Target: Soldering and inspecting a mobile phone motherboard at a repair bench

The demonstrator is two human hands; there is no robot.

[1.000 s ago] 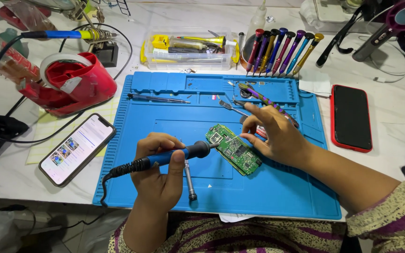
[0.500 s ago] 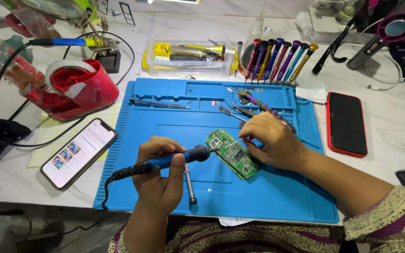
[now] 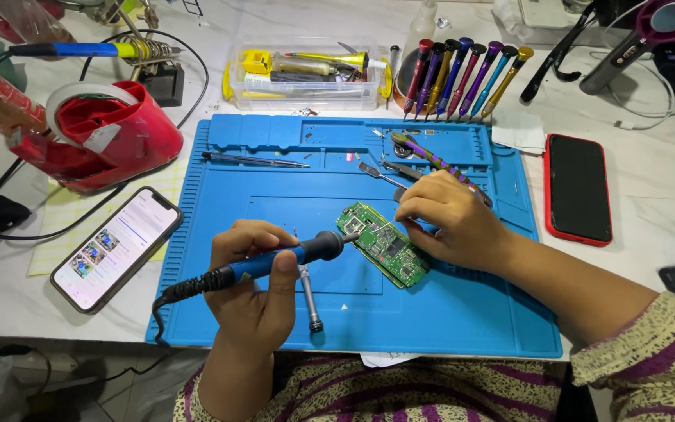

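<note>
Head view shows the white table [image 3: 666,211] under a blue silicone work mat [image 3: 275,203], where I work. On the mat's left lie a red tape dispenser [image 3: 111,133] and a lit phone [image 3: 115,248]; on its right lies a dark phone in a red case [image 3: 578,187]. Behind the mat stand a clear tool box [image 3: 306,74] and a row of coloured screwdrivers [image 3: 466,74]. My right hand [image 3: 451,223] presses its fingers together on the green circuit board [image 3: 384,244] at mid-mat. My left hand [image 3: 255,285] is clamped around the blue-handled soldering iron [image 3: 275,260], its tip at the board's left end, above a small metal screwdriver [image 3: 308,295]
</note>
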